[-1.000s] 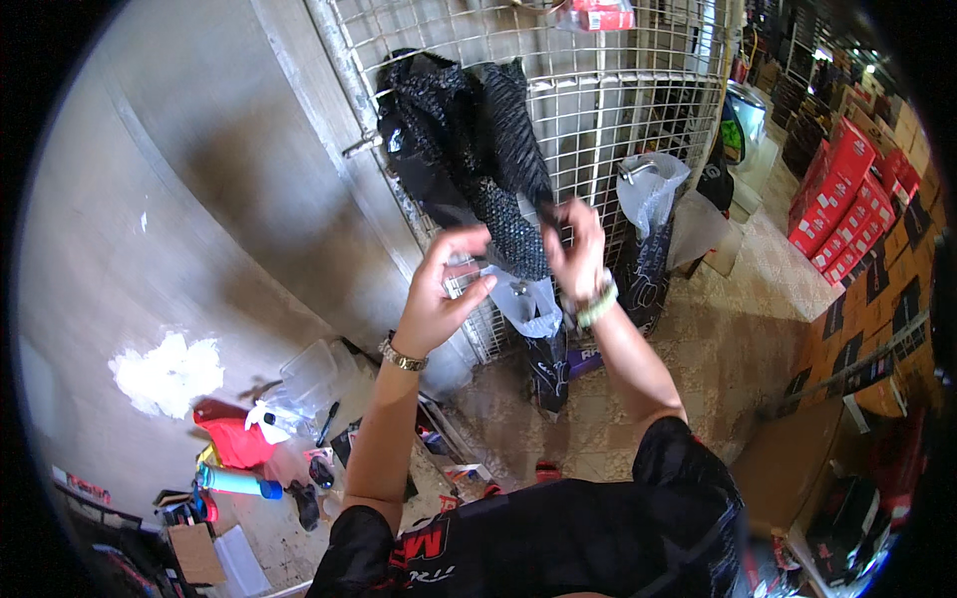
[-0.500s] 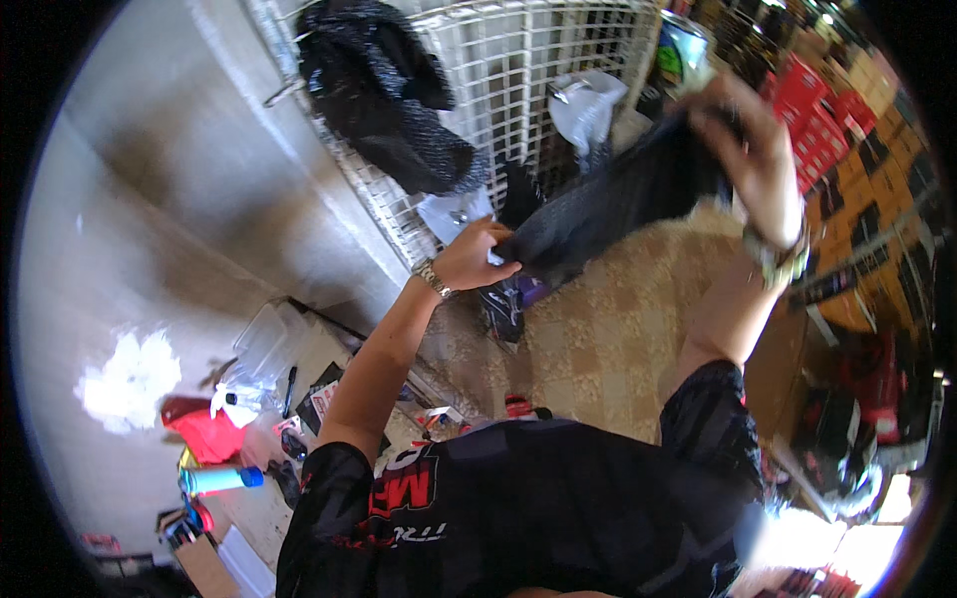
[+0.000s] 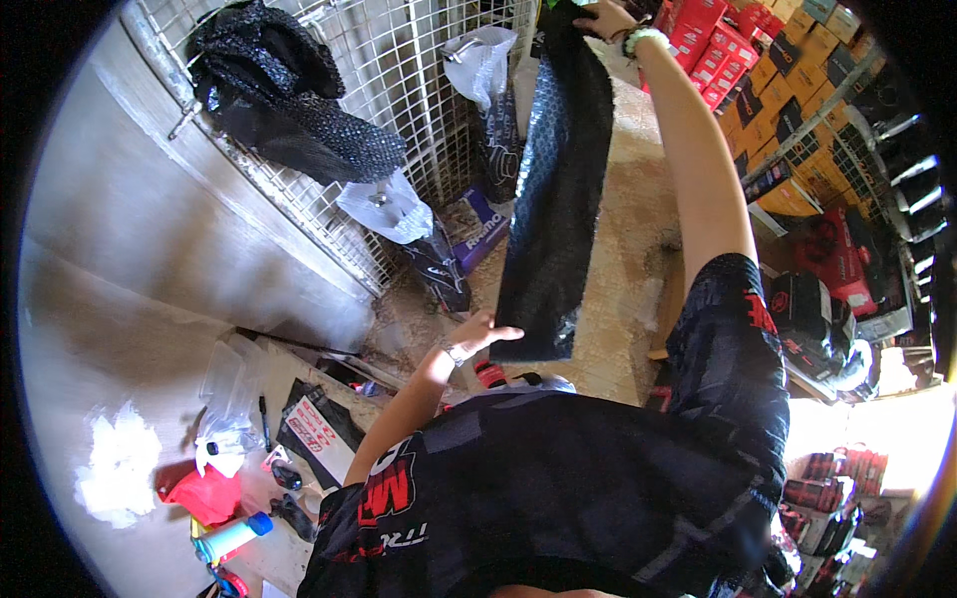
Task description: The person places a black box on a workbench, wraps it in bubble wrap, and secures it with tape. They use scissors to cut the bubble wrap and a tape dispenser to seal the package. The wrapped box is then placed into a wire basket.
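A long strip of black bubble wrap (image 3: 558,199) is stretched between my two hands. My left hand (image 3: 480,334) pinches its lower left corner close to my body, thumb laid across the edge. With my arm reaching far forward, my right hand (image 3: 606,20) grips the strip's far end near the top of the view. The strip hangs almost lengthwise away from me, its bubbled face catching light on the left side. More black bubble wrap (image 3: 289,90) is draped over the white wire rack to the left.
Plastic bags hang on the white wire rack (image 3: 419,110), beside a purple box (image 3: 480,231). Red boxes (image 3: 713,50) and orange-brown boxes (image 3: 797,75) are stacked at far right. On the left, a table (image 3: 344,399) bears a blue bottle (image 3: 231,536) and a red bag (image 3: 206,495).
My right hand has moved forward, drawing the bubble wrap out longer and straighter. My left hand has come down closer to my body. The view has turned rightward.
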`<act>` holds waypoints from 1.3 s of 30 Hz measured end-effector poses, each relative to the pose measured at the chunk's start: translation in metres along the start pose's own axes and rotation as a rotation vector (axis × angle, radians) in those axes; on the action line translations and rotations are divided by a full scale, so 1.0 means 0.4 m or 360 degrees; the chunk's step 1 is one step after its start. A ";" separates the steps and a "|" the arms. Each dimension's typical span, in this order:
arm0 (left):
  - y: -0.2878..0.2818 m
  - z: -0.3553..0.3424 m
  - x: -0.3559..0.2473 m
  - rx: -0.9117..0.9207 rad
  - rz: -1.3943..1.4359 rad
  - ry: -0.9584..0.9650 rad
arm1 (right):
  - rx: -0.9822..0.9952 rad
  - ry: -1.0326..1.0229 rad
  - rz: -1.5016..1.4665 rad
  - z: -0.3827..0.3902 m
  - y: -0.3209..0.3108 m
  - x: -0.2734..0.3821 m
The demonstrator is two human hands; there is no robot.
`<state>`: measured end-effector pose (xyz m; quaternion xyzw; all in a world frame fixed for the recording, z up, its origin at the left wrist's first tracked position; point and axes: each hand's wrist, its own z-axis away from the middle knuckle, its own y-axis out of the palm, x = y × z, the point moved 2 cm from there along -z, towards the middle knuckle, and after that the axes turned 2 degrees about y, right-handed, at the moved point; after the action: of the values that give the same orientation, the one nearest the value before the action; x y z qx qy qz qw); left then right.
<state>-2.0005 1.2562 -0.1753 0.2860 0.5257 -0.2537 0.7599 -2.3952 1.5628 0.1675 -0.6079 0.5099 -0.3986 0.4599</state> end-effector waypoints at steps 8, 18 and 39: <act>-0.177 0.014 0.024 -0.0600 0.0299 -0.0300 | -0.0801 -0.0479 -0.0378 0.173 0.015 0.183; -0.283 0.019 -0.136 -0.0718 0.1142 0.0038 | -0.0102 -0.1151 -0.0702 0.809 0.187 0.636; -0.353 0.388 -0.140 -0.2137 -0.0389 0.0994 | -0.0218 0.0000 -0.1138 0.154 0.323 1.222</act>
<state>-2.0139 1.0522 -0.1022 -0.2408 0.7867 0.1320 0.5529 -2.2900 1.0825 0.0345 -0.7773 0.2908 -0.4990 0.2496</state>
